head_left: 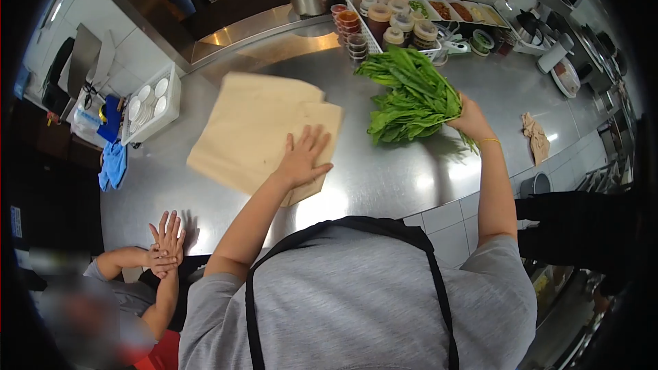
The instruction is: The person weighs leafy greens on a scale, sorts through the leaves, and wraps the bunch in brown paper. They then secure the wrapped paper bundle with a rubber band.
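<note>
My left hand (pixel 303 159) lies with fingers spread on the right part of a flat piece of brown paper (pixel 250 123), which looks like a folded paper bag. In my right hand (pixel 471 120) is a bunch of leafy greens (pixel 411 96), gripped round the stems at its right end. The leaves point left and hang over the steel worktop (pixel 356 185), a short way right of the paper. Some fingers of the right hand are hidden behind the stems.
Squeeze bottles and sauce cups stand in a white basket (pixel 426 55) at the back. A steel pot (pixel 312 0) holds small green fruits. A crumpled brown paper (pixel 534 138) lies right; a white crate (pixel 154 106) and blue cloth (pixel 112 164) left. Another person's hands (pixel 166 243) are at lower left.
</note>
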The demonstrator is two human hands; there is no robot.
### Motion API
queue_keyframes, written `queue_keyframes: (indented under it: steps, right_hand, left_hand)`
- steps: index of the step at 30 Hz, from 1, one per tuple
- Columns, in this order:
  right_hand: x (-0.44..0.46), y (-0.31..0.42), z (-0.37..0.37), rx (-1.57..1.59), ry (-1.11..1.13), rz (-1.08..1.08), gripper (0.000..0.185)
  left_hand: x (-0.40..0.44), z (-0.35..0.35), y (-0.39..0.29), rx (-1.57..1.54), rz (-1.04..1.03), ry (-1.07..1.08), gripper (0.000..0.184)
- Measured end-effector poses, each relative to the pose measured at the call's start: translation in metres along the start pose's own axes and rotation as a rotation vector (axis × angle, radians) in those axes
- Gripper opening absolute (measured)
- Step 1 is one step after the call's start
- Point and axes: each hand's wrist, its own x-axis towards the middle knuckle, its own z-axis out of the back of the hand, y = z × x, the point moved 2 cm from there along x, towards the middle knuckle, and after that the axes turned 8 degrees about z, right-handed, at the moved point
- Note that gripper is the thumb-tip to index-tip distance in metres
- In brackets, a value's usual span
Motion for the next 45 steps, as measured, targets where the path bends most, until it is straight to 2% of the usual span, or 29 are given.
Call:
queue_keyframes:
  steps: [1,2,4,5,10,12,14,16,17,20,21,24,26,27,28,29,30,32,33,34,36,37,38,39,40,41,42,44,45]
  right_hand:
    - [0.0,0.004,0.001,0.027,-0.036,0.039,0.054]
    - [0.0,0.014,0.002,0.029,-0.025,0.052,0.054]
    - [0.002,0.035,0.005,0.112,0.028,0.046,0.058]
    - [0.005,0.043,0.003,0.114,0.038,0.055,0.058]
    - [0.019,0.111,-0.037,0.224,0.147,0.234,0.056]
    - [0.028,0.127,-0.07,0.251,0.201,0.315,0.058]
    - [0.033,0.151,-0.1,0.166,0.308,0.365,0.057]
    - [0.037,0.157,-0.138,0.094,0.321,0.505,0.054]
    - [0.038,0.159,-0.152,0.095,0.328,0.512,0.054]
    - [0.037,0.154,-0.192,-0.097,0.462,0.508,0.053]
    - [0.035,0.147,-0.204,-0.159,0.461,0.526,0.055]
    - [0.03,0.145,-0.199,-0.196,0.502,0.458,0.066]
    - [0.022,0.151,-0.183,-0.237,0.489,0.538,0.074]
    - [0.022,0.148,-0.176,-0.236,0.487,0.527,0.074]
    - [0.025,0.14,-0.163,-0.112,0.384,0.57,0.079]
    - [0.029,0.129,-0.15,0.012,0.279,0.612,0.084]
    - [0.036,0.11,-0.137,0.026,0.236,0.547,0.079]
    - [0.039,0.066,-0.11,-0.051,0.203,0.35,0.067]
    - [0.037,0.045,-0.102,-0.138,0.212,0.217,0.061]
    - [0.031,0.032,-0.099,-0.137,0.212,0.213,0.061]
    - [0.013,0.012,-0.1,-0.21,0.195,0.273,0.039]
    - [0.007,0.003,-0.102,-0.21,0.193,0.274,0.039]
    - [0.002,-0.004,-0.104,-0.233,0.085,0.296,0.032]
    - [-0.002,-0.011,-0.105,-0.254,-0.02,0.317,0.025]
    - [-0.005,-0.01,-0.106,-0.252,-0.016,0.317,0.025]
    - [-0.007,-0.01,-0.103,-0.132,-0.123,0.22,0.021]
    - [-0.006,-0.01,-0.101,-0.009,-0.228,0.126,0.017]
    - [0.002,0.035,-0.091,0.044,-0.302,0.12,0.017]
    - [0.01,0.057,-0.091,0.141,-0.31,0.236,0.017]
  left_hand:
    - [-0.006,0.006,-0.003,-0.017,-0.141,0.099,0.077]
    - [-0.012,0.014,-0.007,-0.021,-0.126,0.094,0.077]
    - [-0.024,0.02,-0.02,0.04,-0.273,0.249,0.077]
    - [-0.031,0.015,-0.023,-0.016,-0.297,0.193,0.073]
    - [-0.066,0.004,-0.033,-0.025,-0.271,0.207,0.068]
    - [-0.075,-0.01,-0.029,-0.128,-0.342,0.023,0.066]
    - [-0.09,-0.006,-0.034,-0.119,-0.279,0.034,0.059]
    - [-0.094,-0.028,-0.025,-0.297,-0.303,-0.077,0.049]
    - [-0.102,-0.017,-0.03,-0.202,-0.334,-0.225,0.038]
    - [-0.122,-0.016,-0.023,-0.349,-0.312,-0.259,0.032]
    - [-0.128,-0.012,-0.023,-0.344,-0.318,-0.368,0.029]
    - [-0.14,0.015,-0.024,-0.435,-0.225,-0.457,0.029]
    - [-0.139,0.018,-0.023,-0.404,-0.214,-0.469,0.036]
    - [-0.138,0.021,-0.023,-0.331,-0.201,-0.548,0.04]
    - [-0.138,0.026,-0.024,-0.256,-0.186,-0.628,0.045]
    - [-0.134,0.025,-0.022,-0.226,-0.155,-0.601,0.062]
    - [-0.132,0.024,-0.023,-0.228,-0.161,-0.597,0.062]
    - [-0.118,0.043,-0.032,-0.22,-0.098,-0.617,0.076]
    - [-0.11,0.042,-0.033,-0.22,-0.078,-0.525,0.085]
    - [-0.105,0.044,-0.036,-0.22,-0.08,-0.522,0.085]
    - [-0.095,0.049,-0.045,-0.165,-0.118,-0.412,0.085]
    - [-0.093,0.045,-0.049,-0.194,-0.184,-0.39,0.069]
    - [-0.091,0.036,-0.047,-0.194,-0.184,-0.391,0.069]
    - [-0.089,0.024,-0.047,-0.091,-0.267,-0.356,0.059]
    - [-0.09,0.018,-0.048,0.012,-0.349,-0.317,0.048]
    - [-0.09,0.013,-0.046,-0.042,-0.316,-0.301,0.03]
    - [-0.091,0.009,-0.043,-0.04,-0.308,-0.301,0.03]
    - [-0.092,-0.002,-0.035,0.01,-0.233,-0.362,0.026]
    - [-0.091,-0.003,-0.034,0.003,-0.237,-0.434,0.02]
